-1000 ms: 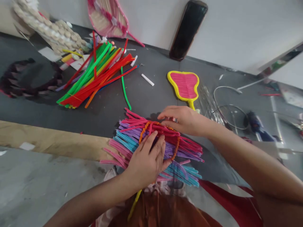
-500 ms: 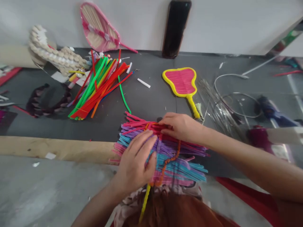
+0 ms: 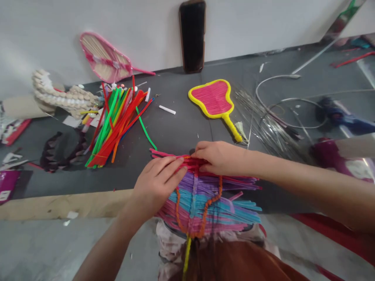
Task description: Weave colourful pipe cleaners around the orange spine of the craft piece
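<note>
Rows of fuzzy pipe cleaners in red, purple, blue and pink point(image 3: 181, 198) lie side by side at the table's near edge, over my lap. A twisted orange pipe cleaner point(image 3: 208, 203) forms an outline across them, with a yellow twisted stem point(image 3: 186, 255) at the bottom. My left hand point(image 3: 155, 181) is closed over the left part of the red row, its thumb hidden. From the right, my right hand point(image 3: 216, 157) pinches the red pipe cleaners near the top of the orange outline. The fingertips of both hands are close together.
Beyond my hands lies a pink fan with a yellow rim point(image 3: 213, 98). A bundle of coloured pipe cleaners point(image 3: 117, 125) sits left, near a dark hair claw point(image 3: 63, 152). Thin wires point(image 3: 263, 117) and a glue gun point(image 3: 345, 113) are right. A phone point(image 3: 192, 37) leans on the wall.
My left hand has moved up and left onto the red row, uncovering the outline's left side. My right hand stays at the top of the red row. The camera view has tilted and shifted.
</note>
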{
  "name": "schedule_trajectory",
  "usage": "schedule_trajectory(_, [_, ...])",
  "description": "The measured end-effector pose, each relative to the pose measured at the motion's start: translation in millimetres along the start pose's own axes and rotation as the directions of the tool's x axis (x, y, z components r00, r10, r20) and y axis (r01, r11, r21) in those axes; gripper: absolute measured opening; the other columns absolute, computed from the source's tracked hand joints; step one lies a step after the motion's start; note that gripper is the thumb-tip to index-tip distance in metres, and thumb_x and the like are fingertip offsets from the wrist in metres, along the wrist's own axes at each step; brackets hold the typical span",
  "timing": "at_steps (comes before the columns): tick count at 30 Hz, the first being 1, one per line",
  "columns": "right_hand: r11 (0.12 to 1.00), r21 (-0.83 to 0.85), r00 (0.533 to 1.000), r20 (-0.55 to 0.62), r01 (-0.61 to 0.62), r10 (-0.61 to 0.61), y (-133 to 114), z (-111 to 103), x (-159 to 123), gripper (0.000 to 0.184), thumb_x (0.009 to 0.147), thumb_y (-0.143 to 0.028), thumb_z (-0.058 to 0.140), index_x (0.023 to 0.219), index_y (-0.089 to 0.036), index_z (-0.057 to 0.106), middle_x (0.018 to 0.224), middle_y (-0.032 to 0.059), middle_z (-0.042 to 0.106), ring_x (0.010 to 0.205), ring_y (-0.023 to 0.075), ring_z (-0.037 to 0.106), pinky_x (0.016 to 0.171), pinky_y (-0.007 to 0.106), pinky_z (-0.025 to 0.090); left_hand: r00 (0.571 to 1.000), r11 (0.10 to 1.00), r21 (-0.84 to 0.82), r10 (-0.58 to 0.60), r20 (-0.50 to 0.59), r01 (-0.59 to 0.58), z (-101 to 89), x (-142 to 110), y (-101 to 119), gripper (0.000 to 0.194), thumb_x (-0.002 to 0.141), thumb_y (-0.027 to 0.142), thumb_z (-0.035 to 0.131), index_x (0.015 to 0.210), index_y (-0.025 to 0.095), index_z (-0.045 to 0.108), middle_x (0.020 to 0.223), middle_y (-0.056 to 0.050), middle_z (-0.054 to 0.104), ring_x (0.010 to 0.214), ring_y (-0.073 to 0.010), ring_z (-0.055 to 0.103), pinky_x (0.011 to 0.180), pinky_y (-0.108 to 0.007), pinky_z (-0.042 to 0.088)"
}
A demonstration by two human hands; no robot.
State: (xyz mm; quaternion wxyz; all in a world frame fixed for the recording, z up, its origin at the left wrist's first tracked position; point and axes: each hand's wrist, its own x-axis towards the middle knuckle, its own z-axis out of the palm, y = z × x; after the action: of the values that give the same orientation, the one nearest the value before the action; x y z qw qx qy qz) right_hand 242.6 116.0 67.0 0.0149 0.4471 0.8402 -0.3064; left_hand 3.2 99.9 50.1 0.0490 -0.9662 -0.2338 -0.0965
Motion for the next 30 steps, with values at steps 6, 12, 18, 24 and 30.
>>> schedule_trajectory(6, [0.999, -0.027, 0.999, -0.03, -0.039, 0.039, -3.4, 3.3, -3.7, 0.024, 0.084, -0.016, 0.061, 0.108, -0.014, 0.065, 0.103, 0.009, 0.064, 0.085, 0.0179, 0.063, 0.074, 0.027, 0.047, 0.999, 0.997, -0.065, -0.034, 0.031, 0.036, 3.5, 8.7, 10.9, 0.033, 0.096, 0.008, 0.04, 0.117, 0.023, 0.06, 0.121, -0.001, 0.069, 0.125, -0.0233, 0.054, 0.11, -0.057, 0.024])
schedule_trajectory(12, [1.0, -0.001, 0.99, -0.14, -0.008, 0.008, -0.4, 14.3, -7.6, 0.015, 0.088, -0.013, 0.055, 0.098, -0.014, 0.066, 0.097, 0.0074, 0.064, 0.08, 0.0152, 0.062, 0.07, 0.025, 0.045, 0.986, 0.982, -0.097, -0.158, 0.045, 0.162, -15.1, 13.8, 21.9, 0.036, 0.095, 0.006, 0.034, 0.117, 0.023, 0.059, 0.125, -0.001, 0.067, 0.127, -0.0234, 0.052, 0.112, -0.059, 0.018])
schedule_trajectory(18, [0.999, 0.016, 0.989, -0.136, -0.052, 0.053, 0.9, 16.1, -5.2, 0.013, 0.088, -0.013, 0.055, 0.094, -0.013, 0.066, 0.094, 0.0079, 0.065, 0.077, 0.0152, 0.062, 0.068, 0.025, 0.045, 0.986, 0.985, -0.066, -0.157, 0.049, 0.16, -3.1, 27.5, 40.6, 0.029, 0.096, 0.018, 0.042, 0.118, 0.017, 0.061, 0.129, -0.007, 0.064, 0.129, -0.0281, 0.05, 0.115, -0.064, 0.004])
schedule_trajectory(24, [0.981, 0.19, 0.974, -0.212, -0.034, 0.075, 17.2, 11.0, -19.4, 0.031, 0.083, -0.013, 0.062, 0.113, -0.017, 0.065, 0.103, 0.0054, 0.069, 0.089, 0.016, 0.065, 0.079, 0.026, 0.049, 0.977, 0.972, -0.111, -0.204, 0.061, 0.209, 8.0, 24.7, 44.2, 0.037, 0.097, 0.041, 0.044, 0.12, 0.018, 0.062, 0.127, -0.009, 0.065, 0.126, -0.0295, 0.052, 0.117, -0.063, -0.003])
schedule_trajectory(30, [0.983, 0.164, 0.966, -0.23, -0.08, 0.117, 27.2, 10.0, -31.8, 0.022, 0.089, -0.016, 0.052, 0.097, -0.02, 0.073, 0.095, 0.0042, 0.071, 0.083, 0.0157, 0.066, 0.077, 0.027, 0.049, 0.981, 0.974, -0.121, -0.183, 0.064, 0.19, 8.4, 28.9, 37.4, 0.028, 0.098, 0.032, 0.045, 0.116, 0.021, 0.064, 0.122, -0.005, 0.068, 0.121, -0.0288, 0.055, 0.113, -0.062, 0.011])
